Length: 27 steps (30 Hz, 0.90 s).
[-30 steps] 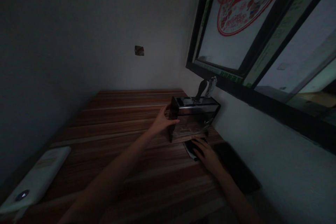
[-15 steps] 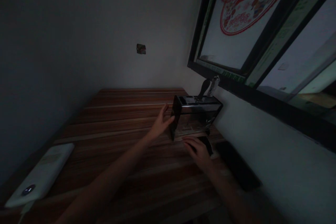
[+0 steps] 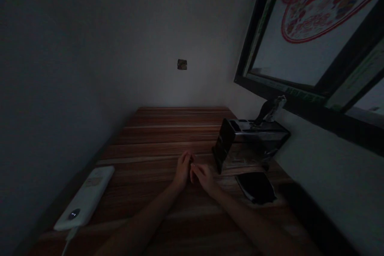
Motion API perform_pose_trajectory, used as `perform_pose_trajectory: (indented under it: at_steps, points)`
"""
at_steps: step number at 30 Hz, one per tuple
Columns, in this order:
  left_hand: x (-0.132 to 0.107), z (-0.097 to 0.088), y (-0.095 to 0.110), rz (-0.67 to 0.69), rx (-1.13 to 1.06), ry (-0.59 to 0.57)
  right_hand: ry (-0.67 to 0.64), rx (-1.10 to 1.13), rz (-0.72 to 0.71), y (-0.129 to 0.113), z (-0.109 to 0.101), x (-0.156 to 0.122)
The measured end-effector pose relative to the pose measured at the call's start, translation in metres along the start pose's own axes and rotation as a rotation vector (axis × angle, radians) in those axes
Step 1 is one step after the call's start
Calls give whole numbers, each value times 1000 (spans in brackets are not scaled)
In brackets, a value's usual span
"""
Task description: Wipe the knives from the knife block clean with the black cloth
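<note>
My left hand (image 3: 182, 169) and my right hand (image 3: 203, 176) meet low over the middle of the wood-grain table (image 3: 162, 140). Their curled fingertips touch or nearly touch. Dim light and the fingers themselves hide whatever may be between them. To the right of the hands, apart from both, stands a dark box-shaped holder (image 3: 252, 144) with slots in its top and a see-through front, like a knife block. A black handle (image 3: 264, 111) and something pale and wrapped (image 3: 276, 108) stick up from it. Close in front of the holder lies a flat black piece (image 3: 257, 187), perhaps a cloth or pouch.
A white power bank (image 3: 87, 196) with a round dark display lies at the table's left edge, a cable (image 3: 68, 240) plugged into it. A long dark strip (image 3: 315, 216) runs along the right wall. Above is a dark-framed window (image 3: 300, 56) with a red decoration.
My left hand has left the holder's side and come back toward me. My right hand has moved left from in front of the holder to meet it. The view has turned left.
</note>
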<state>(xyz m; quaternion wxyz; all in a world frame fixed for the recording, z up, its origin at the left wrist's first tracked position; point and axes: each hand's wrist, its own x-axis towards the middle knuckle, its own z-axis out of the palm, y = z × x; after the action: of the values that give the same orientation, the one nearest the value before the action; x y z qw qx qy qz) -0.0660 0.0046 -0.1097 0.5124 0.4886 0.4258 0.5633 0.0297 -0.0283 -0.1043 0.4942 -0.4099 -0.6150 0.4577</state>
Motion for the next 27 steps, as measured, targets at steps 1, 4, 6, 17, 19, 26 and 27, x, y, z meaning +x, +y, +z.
perform_pose_trajectory:
  at_steps: [1,4,6,17,19,26,27]
  points:
    - [0,2,0,1,-6,-16,-20,7,7,3,-1,-2]
    - [-3,7,1,-66,-39,-93,-51,17,32,8,-3,-8]
    - [-5,9,3,-123,-74,-129,-57,23,53,10,-3,-9]
    - [-10,10,9,-214,-119,-207,-62,21,98,13,-2,-9]
    - [-10,10,9,-216,-116,-210,-67,22,95,13,-2,-9]
    - [-8,9,4,-204,-122,-216,-59,-15,75,12,-3,-7]
    - [-7,8,3,-203,-127,-223,-71,-9,80,13,-3,-7]
